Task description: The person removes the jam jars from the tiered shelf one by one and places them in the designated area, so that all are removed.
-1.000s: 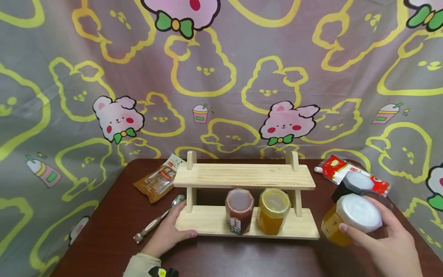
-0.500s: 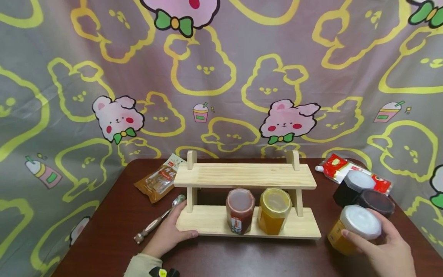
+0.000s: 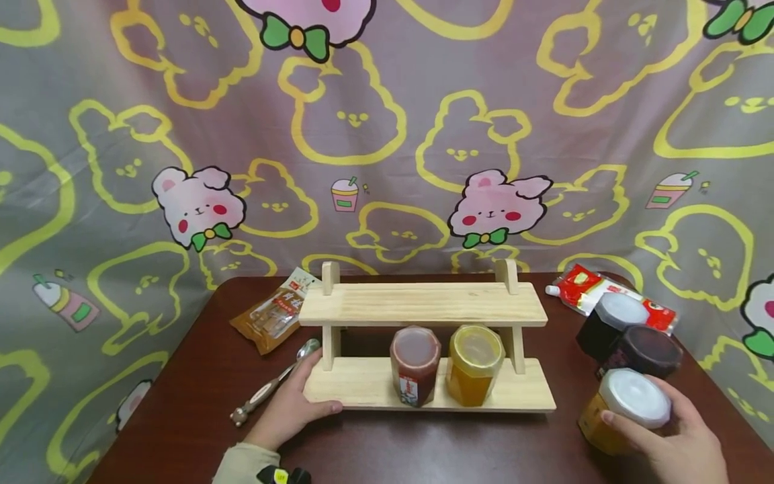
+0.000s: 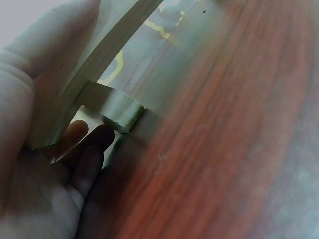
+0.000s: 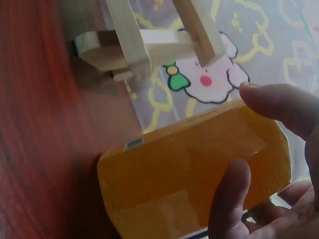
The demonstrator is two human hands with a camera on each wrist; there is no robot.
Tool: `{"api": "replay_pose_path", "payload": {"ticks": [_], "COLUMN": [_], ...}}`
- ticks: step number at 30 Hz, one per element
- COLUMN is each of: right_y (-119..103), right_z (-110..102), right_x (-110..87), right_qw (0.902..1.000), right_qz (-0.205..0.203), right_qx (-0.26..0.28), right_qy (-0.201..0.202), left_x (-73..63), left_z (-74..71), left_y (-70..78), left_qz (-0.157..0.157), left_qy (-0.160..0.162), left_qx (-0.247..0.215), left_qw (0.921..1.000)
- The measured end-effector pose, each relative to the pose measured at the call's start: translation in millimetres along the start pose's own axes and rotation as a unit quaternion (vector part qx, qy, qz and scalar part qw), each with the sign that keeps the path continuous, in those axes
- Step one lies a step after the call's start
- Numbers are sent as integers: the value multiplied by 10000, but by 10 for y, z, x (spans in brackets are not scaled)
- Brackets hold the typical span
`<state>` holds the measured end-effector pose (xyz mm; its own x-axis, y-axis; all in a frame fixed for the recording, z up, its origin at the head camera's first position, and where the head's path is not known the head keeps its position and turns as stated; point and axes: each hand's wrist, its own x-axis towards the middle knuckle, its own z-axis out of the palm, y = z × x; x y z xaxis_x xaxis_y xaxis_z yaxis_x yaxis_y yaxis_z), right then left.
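Note:
My right hand (image 3: 683, 430) grips a faceted jar (image 3: 613, 423) with a white lid and amber contents, at the right of the table. In the right wrist view the jar (image 5: 184, 174) stands close over the table, thumb and fingers around its upper part. My left hand (image 3: 296, 407) holds the left end of a two-tier wooden rack (image 3: 357, 383), thumb along the front. The left wrist view has the fingers (image 4: 92, 159) curled at the board's end. On the rack's lower board stand a dark red jar (image 3: 414, 370) and a yellow-orange jar (image 3: 474, 370).
Behind the held jar are a black jar with a pale lid (image 3: 611, 323), a dark-lidded jar (image 3: 643, 353) and a red-and-white squeeze pouch (image 3: 595, 292). A brown food packet (image 3: 269, 316) and a spoon with a bear-shaped handle end (image 3: 263, 393) lie left. A patterned curtain (image 3: 387, 134) hangs behind.
My right hand has lowered the amber jar and brought it slightly toward me, uncovering the dark-lidded jar behind it. My left hand stays on the rack's end. The whole view has shifted slightly.

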<state>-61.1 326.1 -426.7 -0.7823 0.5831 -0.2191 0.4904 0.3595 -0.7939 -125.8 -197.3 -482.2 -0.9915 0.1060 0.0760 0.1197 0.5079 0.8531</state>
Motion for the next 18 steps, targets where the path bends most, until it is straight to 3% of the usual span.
{"api": "replay_pose_path", "payload": {"ticks": [10, 18], "right_y": [275, 367], "right_z": [-95, -138], "right_x": [171, 197], "right_qw": [9998, 9991], "right_qz": [26, 190], "right_qx": [33, 189], "right_qy": [184, 326], "left_x": [-4, -9], "left_z": [-18, -20], "left_y": [74, 92], "left_qz": [-72, -23], "left_qy": [-77, -80], "left_qx": [-112, -108], "left_qw": [9999, 9999]}}
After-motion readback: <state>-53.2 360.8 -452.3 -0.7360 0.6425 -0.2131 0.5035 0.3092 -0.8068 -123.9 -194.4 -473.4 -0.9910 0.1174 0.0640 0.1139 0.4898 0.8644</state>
